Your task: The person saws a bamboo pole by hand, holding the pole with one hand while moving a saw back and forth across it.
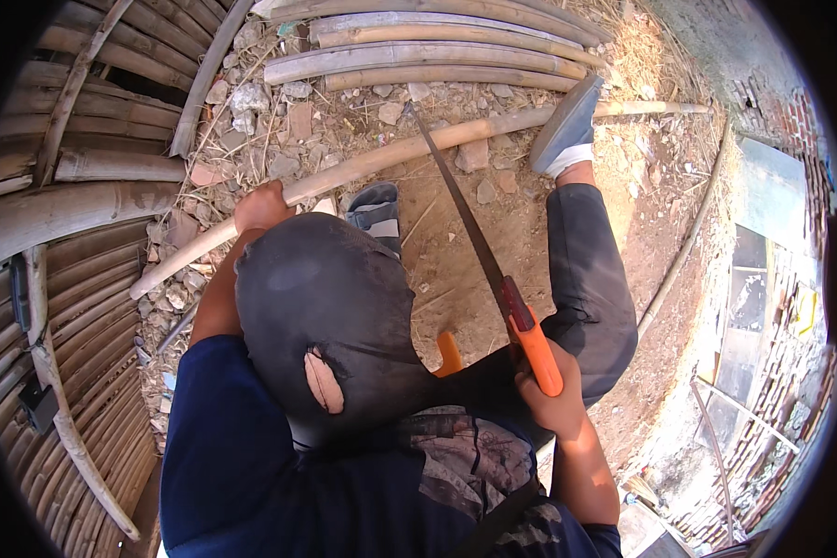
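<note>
Ground [446, 270] is soil edged by rubble [248, 98], with bamboo slats [93, 288] left and a brick wall [797, 121] right. Left hand [262, 206] grips a bamboo pole [372, 163] spanning the ground; right hand [554, 391] holds a saw [490, 256], its blade [456, 191] crossing the pole in view. Open ground lies beside the blade.

Daylight washes out the ground [662, 377] at its right edge; slats [102, 353] by its left are dimmer; distortion bows the poles [428, 60].
</note>
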Motion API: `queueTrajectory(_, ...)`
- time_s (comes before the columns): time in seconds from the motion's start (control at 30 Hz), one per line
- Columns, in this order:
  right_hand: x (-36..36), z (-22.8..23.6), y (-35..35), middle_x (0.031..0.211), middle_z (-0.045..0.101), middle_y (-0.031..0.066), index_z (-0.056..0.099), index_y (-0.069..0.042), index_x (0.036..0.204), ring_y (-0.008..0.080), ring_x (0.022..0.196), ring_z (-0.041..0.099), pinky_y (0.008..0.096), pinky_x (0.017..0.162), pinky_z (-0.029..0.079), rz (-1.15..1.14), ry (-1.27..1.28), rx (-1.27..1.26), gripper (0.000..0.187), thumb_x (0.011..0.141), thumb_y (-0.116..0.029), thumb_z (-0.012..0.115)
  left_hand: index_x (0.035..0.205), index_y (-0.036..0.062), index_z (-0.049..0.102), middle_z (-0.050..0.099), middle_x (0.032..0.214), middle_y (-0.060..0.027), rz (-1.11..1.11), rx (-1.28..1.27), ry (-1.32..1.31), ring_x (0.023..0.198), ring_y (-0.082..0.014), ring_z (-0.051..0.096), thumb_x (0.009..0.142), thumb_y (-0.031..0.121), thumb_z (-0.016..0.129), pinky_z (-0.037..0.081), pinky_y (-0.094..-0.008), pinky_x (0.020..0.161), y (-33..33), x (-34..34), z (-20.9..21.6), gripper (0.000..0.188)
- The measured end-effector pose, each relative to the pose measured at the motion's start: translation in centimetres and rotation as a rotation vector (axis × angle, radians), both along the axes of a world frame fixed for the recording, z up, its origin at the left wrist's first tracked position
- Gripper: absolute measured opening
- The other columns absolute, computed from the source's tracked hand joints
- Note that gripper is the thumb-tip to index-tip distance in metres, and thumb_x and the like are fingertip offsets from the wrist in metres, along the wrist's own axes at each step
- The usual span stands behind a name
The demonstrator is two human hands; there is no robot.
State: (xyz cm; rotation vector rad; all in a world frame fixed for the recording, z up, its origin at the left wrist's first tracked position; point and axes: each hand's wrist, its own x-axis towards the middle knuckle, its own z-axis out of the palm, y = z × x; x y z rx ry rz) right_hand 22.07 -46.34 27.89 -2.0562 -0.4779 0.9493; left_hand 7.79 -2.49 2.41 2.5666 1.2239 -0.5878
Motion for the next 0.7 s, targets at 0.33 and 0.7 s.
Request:
queueTrajectory(0.33, -0.3, 2.1, 0.5, 0.07, 0.055, 0.0033, 0.054, -0.002, 0.082, 0.0098, 0.055, 0.051, 0.0246, 0.051, 0.042, -0.131, 0.002, 0.122, 0.008, 0.076, 0.001, 0.057, 0.121, 0.0079, 0.072, 0.073, 0.123, -0.0173, -0.114, -0.374, 0.066, 0.116, -0.0352, 0.07, 0.076, 0.05, 0.075, 0.055, -0.0457, 0.1, 4.4, -0.2, 0.4, 0.062)
queueTrajectory(0.7, -2.4, 0.2, 1.4, 0.087, 0.062, 0.0059, 0.057, 0.0, 0.088, 0.0137, 0.077, 0.058, 0.0284, 0.075, 0.05, -0.193, 0.071, 0.113, 0.009, 0.08, 0.003, 0.058, 0.123, 0.0118, 0.07, 0.073, 0.121, -0.0151, -0.015, -0.135, 0.061, 0.115, -0.0347, 0.071, 0.095, 0.024, 0.055, 0.056, -0.0478, 0.097, 0.0, -1.4, 1.2, 0.034)
